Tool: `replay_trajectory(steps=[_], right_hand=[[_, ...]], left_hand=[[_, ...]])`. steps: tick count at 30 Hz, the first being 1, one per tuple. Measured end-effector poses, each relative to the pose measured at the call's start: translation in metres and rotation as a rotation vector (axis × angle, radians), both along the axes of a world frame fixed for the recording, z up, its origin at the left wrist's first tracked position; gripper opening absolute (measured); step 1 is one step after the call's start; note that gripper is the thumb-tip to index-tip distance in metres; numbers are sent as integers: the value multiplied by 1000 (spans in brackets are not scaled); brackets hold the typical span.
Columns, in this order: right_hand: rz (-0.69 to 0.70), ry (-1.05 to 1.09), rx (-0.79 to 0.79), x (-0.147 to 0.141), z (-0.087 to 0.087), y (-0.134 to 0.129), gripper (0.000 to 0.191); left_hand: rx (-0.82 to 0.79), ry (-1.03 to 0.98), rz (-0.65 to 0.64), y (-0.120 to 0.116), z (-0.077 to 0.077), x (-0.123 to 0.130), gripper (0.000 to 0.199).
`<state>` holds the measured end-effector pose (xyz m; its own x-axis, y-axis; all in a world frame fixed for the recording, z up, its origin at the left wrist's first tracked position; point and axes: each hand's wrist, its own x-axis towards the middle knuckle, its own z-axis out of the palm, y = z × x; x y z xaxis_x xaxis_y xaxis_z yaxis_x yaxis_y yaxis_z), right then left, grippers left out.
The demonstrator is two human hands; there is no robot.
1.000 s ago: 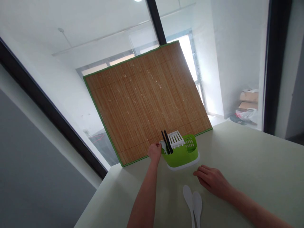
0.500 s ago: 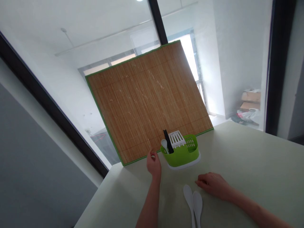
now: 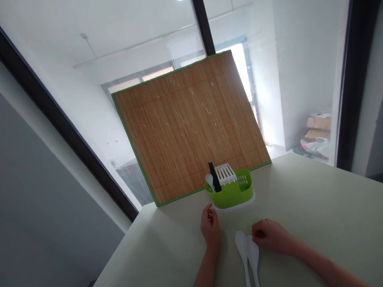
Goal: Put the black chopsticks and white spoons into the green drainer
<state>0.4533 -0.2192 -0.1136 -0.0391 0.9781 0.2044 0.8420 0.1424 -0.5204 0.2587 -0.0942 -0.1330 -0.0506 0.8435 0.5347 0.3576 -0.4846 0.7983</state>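
Two white spoons lie side by side at the front of the table, a left spoon [image 3: 241, 241] and a right spoon [image 3: 253, 252], bowls pointing away from me. At the bowl of the right spoon, the fingertips of my right hand [image 3: 271, 236] are closed in a pinch on its rim. My left hand [image 3: 210, 226] is just in front of the green caddy [image 3: 231, 198], fingers loosely curled and apart, nothing in them. Standing in the caddy's left part are a small white spoon [image 3: 209, 180] and a black utensil [image 3: 214, 177].
A white slotted rack [image 3: 226, 173] sits on the caddy's middle. Behind it a bamboo mat [image 3: 191, 127] with green edging leans against the glass. The pale table [image 3: 314, 199] extends to the right. Beyond the glass are stacked cardboard boxes [image 3: 317, 126].
My left hand has come back and right, from beside the caddy to in front of it. My right hand's fingers have moved to the right spoon's bowl and touch it. The view has shifted slightly.
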Motion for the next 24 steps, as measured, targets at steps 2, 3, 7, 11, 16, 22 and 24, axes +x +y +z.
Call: replay_trajectory(steps=[2,3,7,11,16,22,24], right_hand=[[-15,8,49,3,7,0,14],[-28,21,90,5,11,-1,14],[-99,97,412,13,25,-6,18],[-119,38,729,20,36,-9,13],[-139,-160,926,23,44,-7,10],[-104,-198,951,22,43,-8,12],[-93,-185,947,22,41,-9,13]], left_hand=[[13,21,-20,-4,0,1,32],[21,30,-20,-4,0,1,31],[38,59,-4,-2,-1,-1,29],[36,89,-25,0,-3,-1,28],[59,83,-70,-8,4,4,28],[167,152,-275,-42,37,30,20],[252,221,-341,-55,48,38,17]])
